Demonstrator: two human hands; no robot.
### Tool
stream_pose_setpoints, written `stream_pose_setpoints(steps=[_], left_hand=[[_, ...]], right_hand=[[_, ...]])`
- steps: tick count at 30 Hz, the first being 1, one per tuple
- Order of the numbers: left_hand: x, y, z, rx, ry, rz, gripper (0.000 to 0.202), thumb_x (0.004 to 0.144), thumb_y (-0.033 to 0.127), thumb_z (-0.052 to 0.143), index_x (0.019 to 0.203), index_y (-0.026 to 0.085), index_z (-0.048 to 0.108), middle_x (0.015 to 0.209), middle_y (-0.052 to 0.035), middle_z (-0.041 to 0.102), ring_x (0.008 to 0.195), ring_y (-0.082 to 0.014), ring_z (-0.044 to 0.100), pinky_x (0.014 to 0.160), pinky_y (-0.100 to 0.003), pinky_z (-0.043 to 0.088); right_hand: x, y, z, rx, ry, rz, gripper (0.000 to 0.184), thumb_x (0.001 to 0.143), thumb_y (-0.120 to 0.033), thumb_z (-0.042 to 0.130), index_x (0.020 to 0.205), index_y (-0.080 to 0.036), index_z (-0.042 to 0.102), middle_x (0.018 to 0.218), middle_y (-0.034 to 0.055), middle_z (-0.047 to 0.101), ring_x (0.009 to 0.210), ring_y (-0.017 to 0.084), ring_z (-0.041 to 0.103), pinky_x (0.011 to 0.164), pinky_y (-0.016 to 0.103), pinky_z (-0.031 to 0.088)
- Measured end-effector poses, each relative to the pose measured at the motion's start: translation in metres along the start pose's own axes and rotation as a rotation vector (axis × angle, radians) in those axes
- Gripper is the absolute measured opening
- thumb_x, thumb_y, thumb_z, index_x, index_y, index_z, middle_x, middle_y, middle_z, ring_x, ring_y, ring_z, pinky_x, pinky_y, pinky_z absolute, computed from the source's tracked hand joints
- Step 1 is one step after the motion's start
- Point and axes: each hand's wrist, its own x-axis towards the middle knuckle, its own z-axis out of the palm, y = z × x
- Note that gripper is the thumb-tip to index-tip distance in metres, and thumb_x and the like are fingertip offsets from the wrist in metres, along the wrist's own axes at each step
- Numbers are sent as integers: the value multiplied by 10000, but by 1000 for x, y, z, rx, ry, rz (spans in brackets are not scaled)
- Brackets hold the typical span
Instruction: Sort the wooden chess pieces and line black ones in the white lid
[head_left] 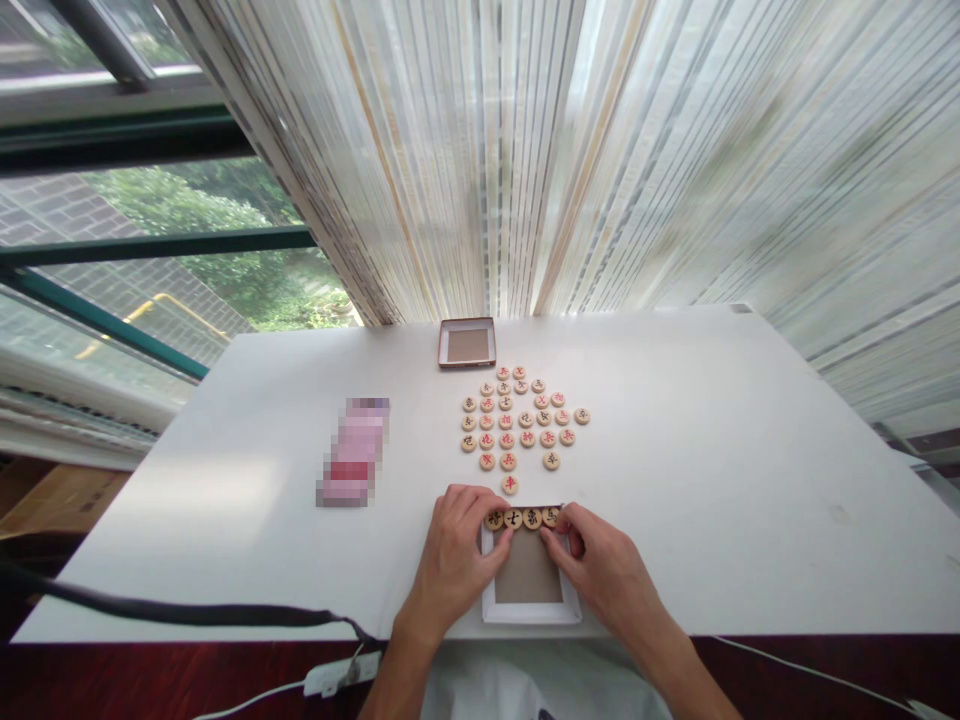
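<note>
A shallow box [531, 612] with white walls and a brown bottom lies at the table's near edge. Inside it, along the far wall, runs a row of several Chinese chess pieces [532, 518] with black characters. My left hand [459, 540] reaches over the box's left side, thumb and fingertips closed about the pieces at the left end. From the right, my right hand [600, 558] pinches the black horse piece [550, 517] at the row's other end between thumb and forefinger. Just beyond the box lie many loose round wooden pieces [507, 440], with red or black characters.
An open box lid [467, 346] lies at the table's far side. To the left is a pink, pixelated item [352, 455]. A black strap or cable [187, 605] crosses the near left, by a white power strip [341, 675]. Striped curtains [525, 150] hang behind the white table [712, 480].
</note>
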Motion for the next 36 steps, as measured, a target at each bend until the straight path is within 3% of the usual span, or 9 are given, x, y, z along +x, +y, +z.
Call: stream_pose_setpoints(steps=[19,36], left_hand=[[-3,-6,-10,-79,-18,2,313,814,69,668,1061,255,624,1066,-31,667,1054,-250,575,933,-420,462],[1,-5,-2,-42,11,2,288,812,107,714,1046,257,641,1040,-26,690,1031,-256,592,900,-425,470]], right_hand=[[2,-1,0,11,7,-2,213,921,-311,637,773,-230,507,625,-48,560,537,134,540,522,232,370],[3,-2,1,-27,31,-17,250,943,-351,609,752,-232,500,617,-41,566,527,132,526,521,237,376]])
